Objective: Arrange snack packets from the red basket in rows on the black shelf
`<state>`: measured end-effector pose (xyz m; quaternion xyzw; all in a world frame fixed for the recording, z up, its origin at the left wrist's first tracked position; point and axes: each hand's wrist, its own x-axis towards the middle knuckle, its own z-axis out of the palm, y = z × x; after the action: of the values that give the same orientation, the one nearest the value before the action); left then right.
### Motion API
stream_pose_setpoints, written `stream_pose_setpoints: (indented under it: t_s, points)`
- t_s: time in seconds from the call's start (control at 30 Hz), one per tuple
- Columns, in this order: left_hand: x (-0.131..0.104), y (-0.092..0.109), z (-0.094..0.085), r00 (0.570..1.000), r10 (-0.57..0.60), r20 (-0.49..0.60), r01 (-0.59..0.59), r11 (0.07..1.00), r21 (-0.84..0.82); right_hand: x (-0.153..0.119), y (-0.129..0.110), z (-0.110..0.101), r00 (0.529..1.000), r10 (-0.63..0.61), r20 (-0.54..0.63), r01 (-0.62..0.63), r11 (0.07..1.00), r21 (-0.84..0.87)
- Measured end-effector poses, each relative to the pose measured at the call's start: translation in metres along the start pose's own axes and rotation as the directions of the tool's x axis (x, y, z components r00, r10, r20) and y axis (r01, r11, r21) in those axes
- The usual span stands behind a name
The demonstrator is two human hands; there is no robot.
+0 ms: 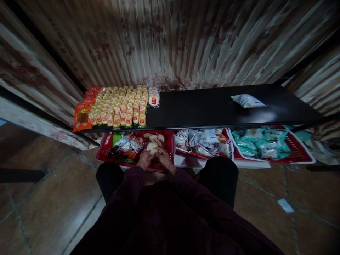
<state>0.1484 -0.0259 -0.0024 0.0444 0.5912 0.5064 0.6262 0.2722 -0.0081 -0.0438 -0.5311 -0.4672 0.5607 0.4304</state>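
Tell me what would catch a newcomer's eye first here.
Probably the rows of small yellow packs on the left part of the black shelf. Next, the lone white packet on its right part. Below, the left hand and right hand hold a pale round item over the leftmost red basket.

Shelf (191,108), centre to right of frame: open black surface; 1 packet (247,101) in the way, right. Left: tightly ranked wrapped packs (119,106), no passage between. Lower left-centre: red basket (104,147), open above, shelf edge barring far side.
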Motion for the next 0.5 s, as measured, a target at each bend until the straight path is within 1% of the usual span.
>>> stream_pose_setpoints:
  t_s: [0.1, 0.2, 0.3, 0.4, 0.5]
  points:
    - [0.002, -0.001, -0.001, 1.0, -0.005, -0.018, 0.005, 0.999, 0.04, 0.0, 0.001, 0.001, 1.0, -0.03, 0.006, 0.03, 0.997, -0.072]
    - [0.002, -0.002, -0.002, 1.0, 0.0, -0.025, 0.0, 1.0, 0.023, -0.001, 0.003, 0.002, 1.0, -0.027, -0.003, 0.027, 0.998, -0.049]
    - [0.0, -0.001, 0.0, 0.999, 0.023, -0.029, -0.022, 0.999, 0.034, -0.002, 0.005, 0.002, 0.998, 0.053, 0.045, -0.053, 0.999, -0.005]
    - [-0.004, 0.0, 0.004, 0.997, 0.075, -0.017, -0.073, 0.991, 0.115, -0.001, 0.003, 0.002, 0.984, 0.152, 0.093, -0.155, 0.988, 0.023]
    - [-0.009, 0.002, 0.01, 0.993, 0.117, 0.001, -0.115, 0.971, 0.21, 0.0, -0.001, 0.004, 0.973, 0.183, 0.138, -0.195, 0.978, 0.08]
